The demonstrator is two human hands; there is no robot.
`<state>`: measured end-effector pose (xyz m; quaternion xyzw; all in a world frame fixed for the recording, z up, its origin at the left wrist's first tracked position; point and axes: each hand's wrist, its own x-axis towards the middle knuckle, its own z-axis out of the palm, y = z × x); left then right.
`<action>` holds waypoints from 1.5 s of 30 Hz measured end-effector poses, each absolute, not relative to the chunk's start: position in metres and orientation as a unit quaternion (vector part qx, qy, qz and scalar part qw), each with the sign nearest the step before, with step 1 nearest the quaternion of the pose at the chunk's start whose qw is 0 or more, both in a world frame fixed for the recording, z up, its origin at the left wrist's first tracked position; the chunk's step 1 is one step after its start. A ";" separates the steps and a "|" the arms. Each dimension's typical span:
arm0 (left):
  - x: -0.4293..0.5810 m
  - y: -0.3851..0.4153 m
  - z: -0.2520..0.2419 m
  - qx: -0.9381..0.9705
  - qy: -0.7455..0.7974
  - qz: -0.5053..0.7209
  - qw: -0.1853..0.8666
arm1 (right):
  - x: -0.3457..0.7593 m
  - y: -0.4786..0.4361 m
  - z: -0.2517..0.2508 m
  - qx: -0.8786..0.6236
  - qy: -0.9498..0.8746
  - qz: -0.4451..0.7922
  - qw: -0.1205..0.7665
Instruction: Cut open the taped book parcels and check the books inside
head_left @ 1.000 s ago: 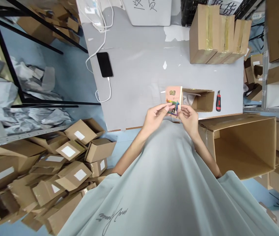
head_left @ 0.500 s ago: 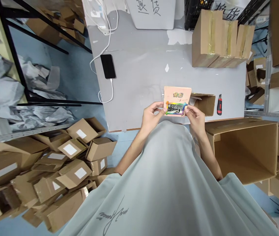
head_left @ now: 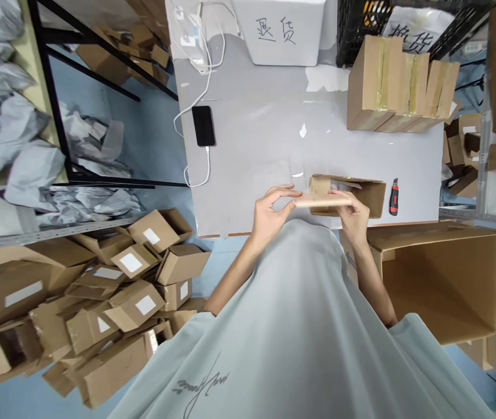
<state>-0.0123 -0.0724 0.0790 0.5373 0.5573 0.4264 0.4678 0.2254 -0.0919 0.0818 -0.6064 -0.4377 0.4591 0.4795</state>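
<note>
Between my two hands is a thin, pale pink flat box point(head_left: 320, 201), seen edge-on so its printed face is hidden. My left hand point(head_left: 274, 210) pinches its left end with thumb and fingers. The right end is gripped by my right hand point(head_left: 351, 214). Just behind the pink box lies an open cardboard box point(head_left: 372, 198) on the grey table point(head_left: 248, 151), with some pale wrapping showing inside. To the right of that carton rests a red and black utility knife point(head_left: 393, 198).
A phone point(head_left: 204, 125) on a white cable lies at left. At the back stand a white bin point(head_left: 283, 35), a black crate point(head_left: 348, 35) and several taped cartons point(head_left: 374, 81). A large open carton point(head_left: 440, 279) sits at right; many boxes point(head_left: 138, 302) are piled at lower left.
The pink box has been tilted from showing its printed face to lying edge-on, still in both hands. More of the open cardboard box shows behind it. The whole view has shifted slightly.
</note>
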 end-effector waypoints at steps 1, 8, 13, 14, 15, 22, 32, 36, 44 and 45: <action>-0.012 -0.072 0.079 0.522 0.563 0.419 0.485 | 0.226 -0.091 0.082 -0.618 -0.422 0.466 0.472; 0.000 -0.070 0.063 0.440 0.551 0.409 0.579 | 0.230 -0.087 0.087 -0.643 -0.378 0.506 0.434; 0.008 -0.070 0.059 0.409 0.542 0.349 0.645 | 0.236 -0.089 0.085 -0.632 -0.309 0.580 0.410; 0.009 -0.069 0.059 0.395 0.539 0.336 0.663 | 0.239 -0.089 0.084 -0.622 -0.304 0.597 0.405; 0.010 -0.067 0.059 0.378 0.537 0.332 0.677 | 0.242 -0.090 0.082 -0.611 -0.300 0.611 0.405; 0.021 -0.057 0.071 0.331 0.504 0.325 0.729 | 0.265 -0.086 0.079 -0.554 -0.300 0.677 0.381; 0.020 0.038 0.098 0.448 0.535 0.426 0.576 | 0.269 0.033 0.109 -0.516 -0.382 0.634 0.431; 0.002 0.158 0.167 0.514 0.518 0.509 0.456 | 0.238 0.164 0.157 -0.433 -0.426 0.610 0.509; -0.024 0.210 0.213 0.490 0.535 0.637 0.262 | 0.217 0.213 0.165 -0.430 -0.451 0.622 0.475; -0.023 0.186 0.191 0.486 0.548 0.623 0.274 | 0.227 0.190 0.150 -0.437 -0.463 0.621 0.456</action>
